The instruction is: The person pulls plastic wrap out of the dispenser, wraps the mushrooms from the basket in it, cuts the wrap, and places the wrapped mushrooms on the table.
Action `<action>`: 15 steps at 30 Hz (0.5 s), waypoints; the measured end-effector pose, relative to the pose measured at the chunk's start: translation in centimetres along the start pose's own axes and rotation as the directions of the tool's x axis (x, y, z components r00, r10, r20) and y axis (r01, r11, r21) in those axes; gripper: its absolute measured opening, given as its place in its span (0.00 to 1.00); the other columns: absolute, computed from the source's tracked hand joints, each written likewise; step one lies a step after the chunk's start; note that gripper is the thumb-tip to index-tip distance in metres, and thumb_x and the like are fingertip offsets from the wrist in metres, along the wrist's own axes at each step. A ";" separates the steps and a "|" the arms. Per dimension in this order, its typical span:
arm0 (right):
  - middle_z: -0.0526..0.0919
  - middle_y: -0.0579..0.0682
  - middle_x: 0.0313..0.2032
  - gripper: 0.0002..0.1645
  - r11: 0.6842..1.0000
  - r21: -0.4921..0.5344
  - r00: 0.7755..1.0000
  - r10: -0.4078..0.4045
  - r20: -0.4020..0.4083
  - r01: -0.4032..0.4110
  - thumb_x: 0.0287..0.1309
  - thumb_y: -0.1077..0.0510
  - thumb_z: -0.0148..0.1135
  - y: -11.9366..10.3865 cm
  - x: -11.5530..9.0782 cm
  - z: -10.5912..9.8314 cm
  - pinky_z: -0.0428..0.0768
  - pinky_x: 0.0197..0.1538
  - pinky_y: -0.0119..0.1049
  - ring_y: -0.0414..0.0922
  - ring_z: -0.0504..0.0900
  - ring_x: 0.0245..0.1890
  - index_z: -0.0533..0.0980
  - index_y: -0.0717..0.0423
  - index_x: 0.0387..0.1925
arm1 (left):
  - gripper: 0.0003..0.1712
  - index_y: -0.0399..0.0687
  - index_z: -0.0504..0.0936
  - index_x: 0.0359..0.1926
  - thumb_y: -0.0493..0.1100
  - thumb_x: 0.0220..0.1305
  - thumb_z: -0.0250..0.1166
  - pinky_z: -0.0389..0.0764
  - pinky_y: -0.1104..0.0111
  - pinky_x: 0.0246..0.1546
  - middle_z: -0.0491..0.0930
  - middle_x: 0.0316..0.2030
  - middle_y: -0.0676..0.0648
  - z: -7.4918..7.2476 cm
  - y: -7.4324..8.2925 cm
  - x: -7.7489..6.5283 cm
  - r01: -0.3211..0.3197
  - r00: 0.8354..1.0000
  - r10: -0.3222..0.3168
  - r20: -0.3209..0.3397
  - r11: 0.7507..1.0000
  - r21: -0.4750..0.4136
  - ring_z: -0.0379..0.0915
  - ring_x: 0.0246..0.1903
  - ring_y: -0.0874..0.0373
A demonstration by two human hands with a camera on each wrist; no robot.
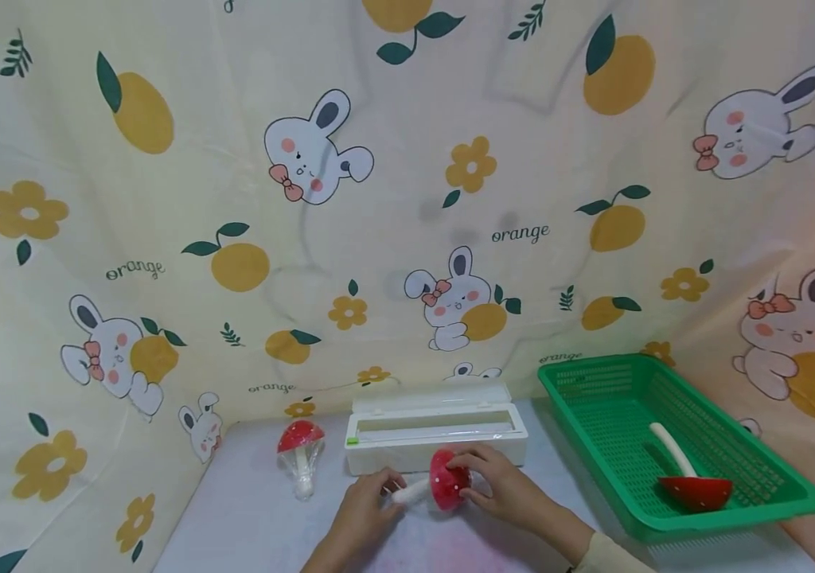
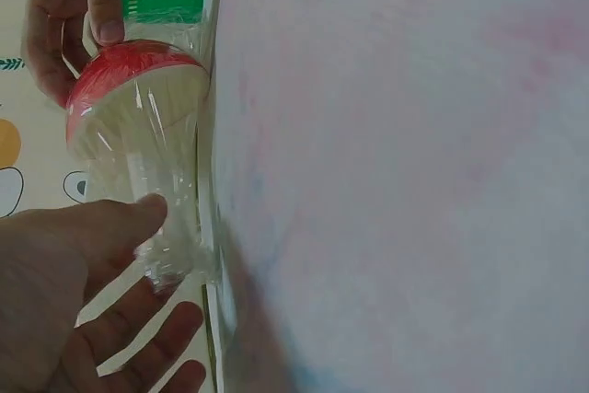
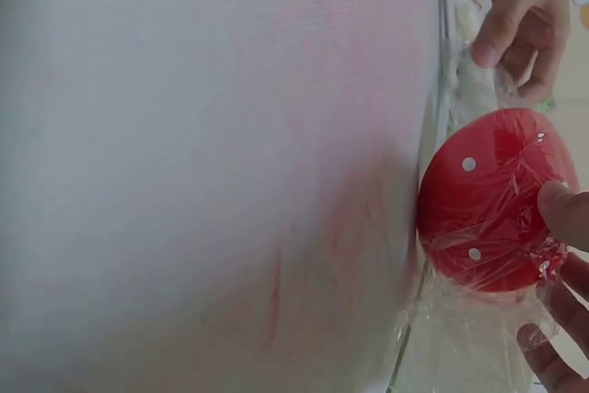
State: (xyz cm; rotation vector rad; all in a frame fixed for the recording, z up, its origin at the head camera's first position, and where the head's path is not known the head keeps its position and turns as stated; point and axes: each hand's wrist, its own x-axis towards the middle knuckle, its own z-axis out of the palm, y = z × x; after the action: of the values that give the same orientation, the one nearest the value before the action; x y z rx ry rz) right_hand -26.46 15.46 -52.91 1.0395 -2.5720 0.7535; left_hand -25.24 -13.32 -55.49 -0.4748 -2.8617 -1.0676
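Observation:
A toy mushroom with a red, white-dotted cap and a pale stem lies on its side between both hands, wrapped in clear cling film. At the stem end, my left hand pinches the film-covered stem with thumb and fingers. My right hand grips the cap, its thumb on the red top and its fingers at the film. Loose film spreads out beyond the cap in the right wrist view. Just behind stands a white cling film dispenser, lid raised, with a roll inside.
Left of the dispenser, another film-wrapped mushroom lies on the pale tabletop. A green plastic basket at the right holds an unwrapped red mushroom. A patterned cloth hangs behind the table.

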 end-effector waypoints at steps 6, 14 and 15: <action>0.74 0.45 0.63 0.28 1.000 0.016 1.000 -0.001 0.016 0.001 0.55 0.51 0.75 -0.2 0.3 -0.2 0.79 0.58 0.44 0.44 0.71 0.63 0.76 0.37 0.58 | 0.10 0.66 0.83 0.46 0.48 0.63 0.68 0.76 0.57 0.46 0.81 0.45 0.58 -0.5 -0.2 -0.5 -0.014 1.000 0.015 -0.016 1.000 0.018 0.76 0.46 0.57; 0.77 0.43 0.60 0.25 0.998 0.042 0.999 -0.041 -0.025 0.042 0.56 0.52 0.75 -0.3 0.6 -0.5 0.80 0.57 0.43 0.41 0.73 0.60 0.78 0.40 0.56 | 0.05 0.56 0.81 0.38 0.47 0.64 0.69 0.77 0.61 0.41 0.79 0.38 0.55 -2.6 -1.1 -0.5 0.079 0.987 -0.079 -0.139 0.997 -0.007 0.76 0.41 0.56; 0.77 0.42 0.59 0.24 0.998 0.038 0.998 -0.054 -0.040 0.056 0.56 0.53 0.74 -0.2 0.7 -0.5 0.80 0.56 0.43 0.40 0.73 0.59 0.79 0.41 0.55 | 0.07 0.55 0.79 0.37 0.47 0.64 0.70 0.76 0.63 0.39 0.77 0.36 0.54 -2.9 -1.3 -0.4 0.091 0.980 -0.091 -0.180 0.996 -0.009 0.76 0.39 0.56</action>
State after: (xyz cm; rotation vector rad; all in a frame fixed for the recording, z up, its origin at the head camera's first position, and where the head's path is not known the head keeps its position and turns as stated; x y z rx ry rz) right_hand -26.77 15.19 -52.12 1.0915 -2.4950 0.8052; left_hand -25.42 -16.22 -54.16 -0.2359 -2.7469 -1.0645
